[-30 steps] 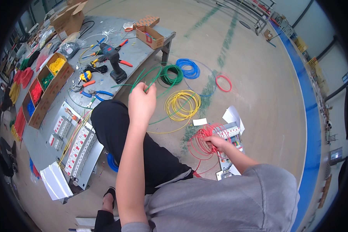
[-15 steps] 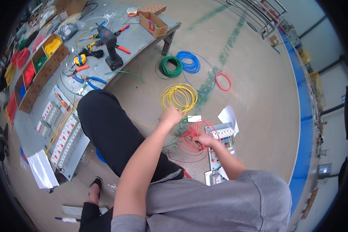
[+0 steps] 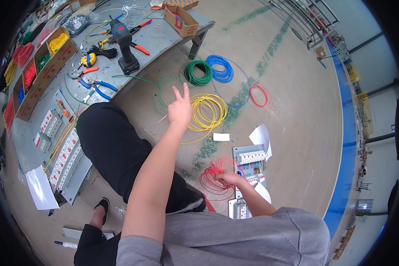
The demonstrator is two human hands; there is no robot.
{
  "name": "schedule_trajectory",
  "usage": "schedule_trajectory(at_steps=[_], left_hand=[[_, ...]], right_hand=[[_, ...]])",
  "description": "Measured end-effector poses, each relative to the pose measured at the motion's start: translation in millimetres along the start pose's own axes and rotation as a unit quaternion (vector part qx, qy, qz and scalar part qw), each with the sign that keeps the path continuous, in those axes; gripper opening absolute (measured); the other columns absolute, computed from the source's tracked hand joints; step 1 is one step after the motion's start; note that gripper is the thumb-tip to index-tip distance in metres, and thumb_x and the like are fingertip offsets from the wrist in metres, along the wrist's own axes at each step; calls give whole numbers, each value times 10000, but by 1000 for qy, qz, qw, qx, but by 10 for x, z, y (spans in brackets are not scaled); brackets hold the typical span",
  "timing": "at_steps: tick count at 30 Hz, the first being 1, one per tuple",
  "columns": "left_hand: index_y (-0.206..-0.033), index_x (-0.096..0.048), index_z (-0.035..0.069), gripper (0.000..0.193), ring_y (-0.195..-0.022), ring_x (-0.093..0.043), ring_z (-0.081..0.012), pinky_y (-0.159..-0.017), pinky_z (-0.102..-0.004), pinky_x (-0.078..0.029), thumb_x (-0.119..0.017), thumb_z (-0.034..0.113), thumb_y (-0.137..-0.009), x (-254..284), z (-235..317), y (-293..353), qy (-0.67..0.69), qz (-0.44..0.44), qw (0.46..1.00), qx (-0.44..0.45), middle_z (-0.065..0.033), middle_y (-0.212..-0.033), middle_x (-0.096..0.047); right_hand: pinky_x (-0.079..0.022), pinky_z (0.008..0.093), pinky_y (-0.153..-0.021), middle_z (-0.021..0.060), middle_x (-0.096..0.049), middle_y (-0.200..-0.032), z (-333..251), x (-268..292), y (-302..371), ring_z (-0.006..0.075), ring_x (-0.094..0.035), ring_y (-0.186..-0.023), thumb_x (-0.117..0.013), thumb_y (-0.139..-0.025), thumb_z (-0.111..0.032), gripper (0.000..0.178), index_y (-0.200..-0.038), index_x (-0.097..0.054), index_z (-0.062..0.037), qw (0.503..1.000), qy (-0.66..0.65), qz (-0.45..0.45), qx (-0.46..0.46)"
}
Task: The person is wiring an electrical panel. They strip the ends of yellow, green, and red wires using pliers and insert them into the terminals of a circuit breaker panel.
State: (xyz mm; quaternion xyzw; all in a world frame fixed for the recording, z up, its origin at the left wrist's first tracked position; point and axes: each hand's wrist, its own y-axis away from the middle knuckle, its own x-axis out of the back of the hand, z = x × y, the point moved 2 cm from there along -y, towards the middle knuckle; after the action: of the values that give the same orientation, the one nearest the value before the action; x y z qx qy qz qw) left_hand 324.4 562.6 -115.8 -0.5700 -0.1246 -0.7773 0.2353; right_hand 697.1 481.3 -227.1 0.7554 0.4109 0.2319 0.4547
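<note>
My right hand is closed around a loose coil of red wire, low over the floor beside a panel of circuit breakers. Over the floor, left of a yellow wire coil, reaches my left hand. Two of its fingers stretch forward, spread apart; the others are bent and partly hidden. A short, thin reddish piece shows at the hand's outer side, and whether the hand holds it is unclear. Ahead of my left hand lie a green wire coil and a blue wire coil.
The metal bench on the left carries a cordless drill, blue-handled pliers, a divided cardboard box of coloured parts and rows of breakers. A small red coil and a white card lie on the floor.
My left hand has moved forward and left, away from the red and yellow coils, and two fingers have stretched out. My right hand has drawn the red coil slightly nearer, gathered tighter.
</note>
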Motion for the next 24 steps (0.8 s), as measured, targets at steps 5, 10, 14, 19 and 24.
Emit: schedule_trajectory(at_steps=[5, 10, 14, 19, 24], left_hand=[[-1280, -700, 70, 364, -895, -792, -346, -765, -439, -639, -678, 181, -935, -496, -66, 288, 15, -175, 984, 24, -252, -1315, -693], [-1080, -794, 33, 342, -1039, -769, -383, -886, -468, -619, -705, 331, -938, -80, 255, 593, 106, -257, 960, 32, -215, -1099, -787], [-1119, -765, -12, 536, -1047, -764, -397, -918, -464, -606, -708, 492, -947, 244, 155, 599, 160, -227, 959, 56, -234, -1115, -778], [-1105, -770, -38, 696, -982, -762, -273, -910, -433, -578, -637, 636, -994, 275, 94, 620, 362, -275, 890, 2, -194, -1012, -797], [-1005, -775, -10, 534, -764, -683, -136, -784, -328, -558, -603, 490, -1078, 350, 258, 1051, 512, -446, 729, -86, -78, -782, -755]], right_hand=[[-373, 325, -474, 18, -538, -560, -284, 83, 8, 129, -487, -462, -696, -936, -171, 191, -791, -651, -56, 993, 22, 79, 86], [-350, 314, -462, -38, -498, -604, -550, 341, 176, 101, -449, -475, -676, -1003, -179, 197, -842, -599, -95, 971, -104, 154, 151], [-325, 312, -478, -57, -362, -549, -900, 491, 398, 100, -330, -444, -614, -1060, -227, 321, -771, -507, -140, 922, -261, 72, 278], [-338, 292, -528, -59, -322, -500, -1048, 442, 366, 93, -279, -407, -531, -1066, -285, 254, -858, -521, -140, 790, -496, -62, 355], [-467, 335, -658, -26, -427, -560, -671, 130, -267, 114, -425, -493, -520, -1058, -264, 193, -959, -599, -118, 683, -579, -253, 366]])
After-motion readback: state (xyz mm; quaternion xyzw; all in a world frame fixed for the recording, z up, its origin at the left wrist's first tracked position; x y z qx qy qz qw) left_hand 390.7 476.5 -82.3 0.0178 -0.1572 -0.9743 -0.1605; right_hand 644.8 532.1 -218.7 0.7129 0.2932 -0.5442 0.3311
